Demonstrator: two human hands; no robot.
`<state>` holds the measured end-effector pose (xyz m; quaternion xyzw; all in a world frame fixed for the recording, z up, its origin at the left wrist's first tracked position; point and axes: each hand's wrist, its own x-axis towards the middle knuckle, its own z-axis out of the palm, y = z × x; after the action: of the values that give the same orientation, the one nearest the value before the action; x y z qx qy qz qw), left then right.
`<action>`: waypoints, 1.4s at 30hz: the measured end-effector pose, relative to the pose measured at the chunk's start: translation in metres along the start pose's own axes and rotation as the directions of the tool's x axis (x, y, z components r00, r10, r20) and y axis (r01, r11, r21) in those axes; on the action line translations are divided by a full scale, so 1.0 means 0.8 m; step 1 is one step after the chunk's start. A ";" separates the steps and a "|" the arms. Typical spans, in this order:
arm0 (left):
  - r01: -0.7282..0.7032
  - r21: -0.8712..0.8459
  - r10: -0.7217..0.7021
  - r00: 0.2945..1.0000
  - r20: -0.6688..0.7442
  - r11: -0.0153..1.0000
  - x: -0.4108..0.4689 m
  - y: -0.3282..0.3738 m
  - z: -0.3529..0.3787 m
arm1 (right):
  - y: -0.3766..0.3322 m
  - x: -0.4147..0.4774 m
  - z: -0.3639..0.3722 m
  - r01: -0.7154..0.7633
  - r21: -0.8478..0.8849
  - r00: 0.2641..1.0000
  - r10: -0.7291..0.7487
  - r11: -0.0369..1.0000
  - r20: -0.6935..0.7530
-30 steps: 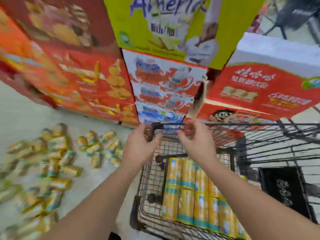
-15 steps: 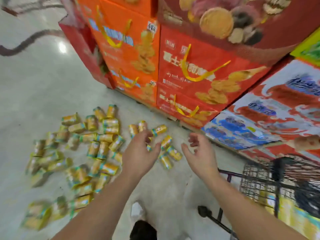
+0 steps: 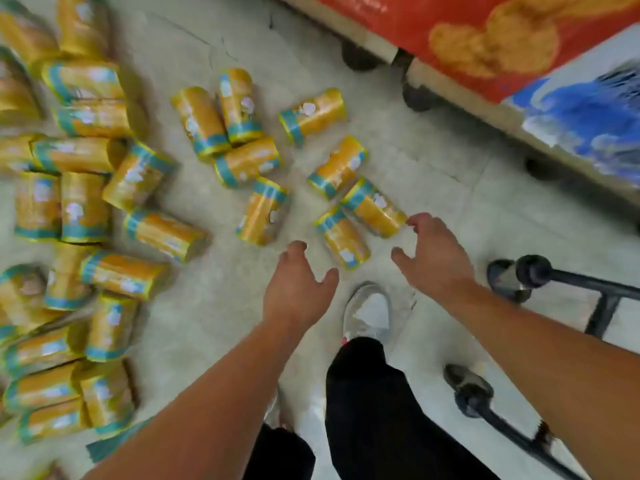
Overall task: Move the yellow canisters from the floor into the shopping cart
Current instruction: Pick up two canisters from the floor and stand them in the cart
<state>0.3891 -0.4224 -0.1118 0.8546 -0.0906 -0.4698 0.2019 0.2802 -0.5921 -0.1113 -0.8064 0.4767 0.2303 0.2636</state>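
Shoe at 6 o'clock, then left hand and right hand, each grip spread, holding nothing. One yellow canister lies on the floor between them, the rest scattered toward 9 and 10 o'clock

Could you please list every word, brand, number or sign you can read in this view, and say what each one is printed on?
No text can be read in this picture.
yellow canisters: the labels show white patches and teal bands, but the print is too blurred to read.
red box: faint white marks near its upper edge, too blurred to read.
blue and white box: only a smeared pattern, with no lettering to make out.
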 end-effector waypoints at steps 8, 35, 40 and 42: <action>0.151 -0.281 -0.169 0.985 -0.041 0.948 0.165 -0.035 0.147 | 0.030 0.164 0.117 0.097 -0.084 0.994 -0.092 0.992 0.059; -0.348 -0.491 0.334 0.935 -0.120 0.799 -0.458 0.292 -0.275 | -0.116 -0.432 -0.408 0.157 0.865 0.940 0.197 0.477 -0.279; -0.547 -0.445 0.542 0.826 -0.152 0.709 -0.588 0.389 -0.268 | -0.037 -0.559 -0.526 0.277 0.852 0.842 0.315 0.443 -0.438; -0.581 -0.478 0.603 0.787 -0.127 0.658 -0.624 0.416 -0.237 | 0.020 -0.596 -0.549 0.290 0.844 0.785 0.392 0.451 -0.479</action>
<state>0.2892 -0.5015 0.5043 0.6869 -0.2450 -0.4033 0.5526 0.1094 -0.5732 0.5141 -0.5563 0.6077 -0.3223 0.4661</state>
